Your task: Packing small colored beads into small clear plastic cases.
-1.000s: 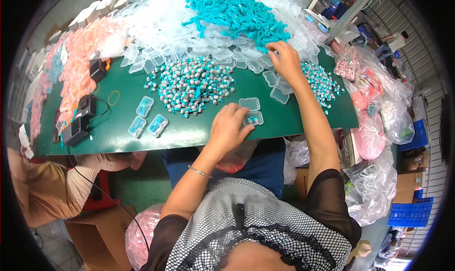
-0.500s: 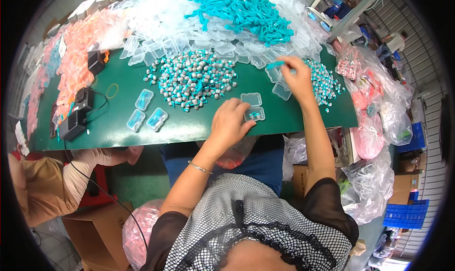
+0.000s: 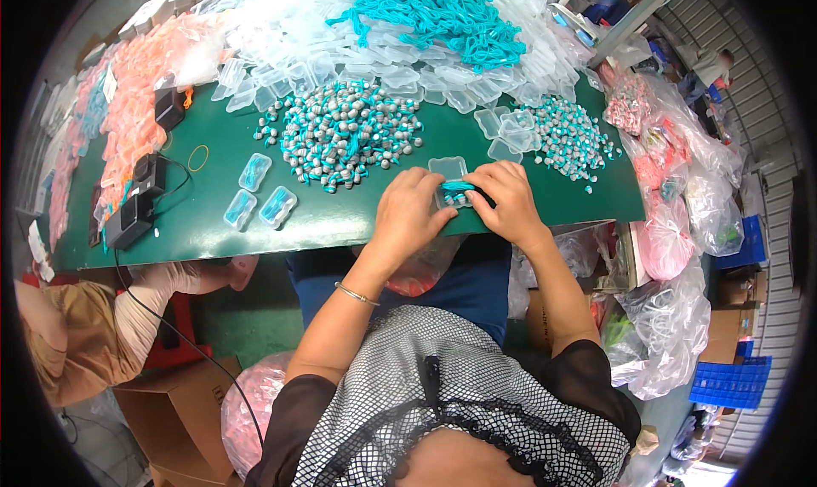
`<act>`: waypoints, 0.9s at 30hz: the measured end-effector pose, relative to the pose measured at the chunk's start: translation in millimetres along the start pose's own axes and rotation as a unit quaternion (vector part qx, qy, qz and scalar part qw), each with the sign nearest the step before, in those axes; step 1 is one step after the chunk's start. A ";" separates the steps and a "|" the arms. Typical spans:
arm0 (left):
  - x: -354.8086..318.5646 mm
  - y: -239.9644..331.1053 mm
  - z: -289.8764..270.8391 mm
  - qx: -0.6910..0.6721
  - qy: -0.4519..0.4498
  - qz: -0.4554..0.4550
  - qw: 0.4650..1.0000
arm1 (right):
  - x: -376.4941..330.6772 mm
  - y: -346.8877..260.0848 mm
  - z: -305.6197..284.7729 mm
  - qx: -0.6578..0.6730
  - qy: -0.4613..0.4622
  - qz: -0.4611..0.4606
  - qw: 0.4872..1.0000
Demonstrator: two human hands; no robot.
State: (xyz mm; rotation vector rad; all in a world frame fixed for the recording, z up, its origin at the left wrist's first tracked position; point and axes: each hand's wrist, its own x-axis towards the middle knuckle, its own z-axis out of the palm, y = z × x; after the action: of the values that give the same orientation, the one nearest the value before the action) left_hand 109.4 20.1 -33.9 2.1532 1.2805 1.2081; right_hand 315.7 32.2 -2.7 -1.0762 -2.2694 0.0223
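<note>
Clear hinged box point(image 3: 447, 168) nr front edge of green worktop point(image 3: 332, 223), R of ctr, lid open twd far edge. I see L hand point(image 3: 413, 204) curled agst box's L side; can't tell if it's gripping. R hand point(image 3: 508, 201) pinches R end of teal cord bundle point(image 3: 455, 187) at box base. Three teal-filled boxes point(image 3: 254, 173) nr front edge, to L. Grey-and-teal bead pile point(image 3: 349, 134) mid-worktop; smaller bead pile point(image 3: 574, 142) twd R edge. Teal cord heap point(image 3: 434, 19) twd far edge.

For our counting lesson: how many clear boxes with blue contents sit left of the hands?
3 visible: rear box, front-left box, front-right box, clustered on the green table.
</note>
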 end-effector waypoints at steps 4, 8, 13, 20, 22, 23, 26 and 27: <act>0.2 0.4 -1.9 0.005 -0.005 -0.003 1.000 | 0.4 0.4 1.7 0.038 0.000 0.005 0.999; 0.7 2.8 -4.0 -0.002 -0.025 -0.016 1.000 | -4.7 5.2 8.2 0.164 0.031 0.097 0.981; 0.8 1.1 -2.3 0.003 -0.008 -0.007 1.000 | -5.3 -0.5 11.3 0.032 -0.001 0.044 0.999; 0.4 2.5 -3.7 0.002 -0.025 -0.012 1.000 | 0.0 -3.8 1.6 0.052 -0.007 0.028 0.998; 0.5 2.3 -4.6 0.000 -0.022 -0.010 1.000 | 2.1 -0.9 3.2 0.023 -0.026 -0.041 0.999; 0.5 1.7 -4.7 0.000 -0.022 -0.010 1.000 | 5.0 0.3 3.7 0.023 -0.026 -0.041 0.999; 0.1 0.8 -3.1 0.005 -0.007 -0.004 1.000 | 17.4 5.6 7.0 0.079 -0.001 0.029 0.996; 0.6 0.4 -3.5 0.007 -0.006 0.005 1.000 | 23.8 6.3 11.5 0.005 0.012 0.018 1.000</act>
State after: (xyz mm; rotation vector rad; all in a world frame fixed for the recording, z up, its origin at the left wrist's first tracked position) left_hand 106.9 20.0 -31.3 2.1763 1.2793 1.1905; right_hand 302.6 55.9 -1.2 -1.1058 -2.2255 0.0356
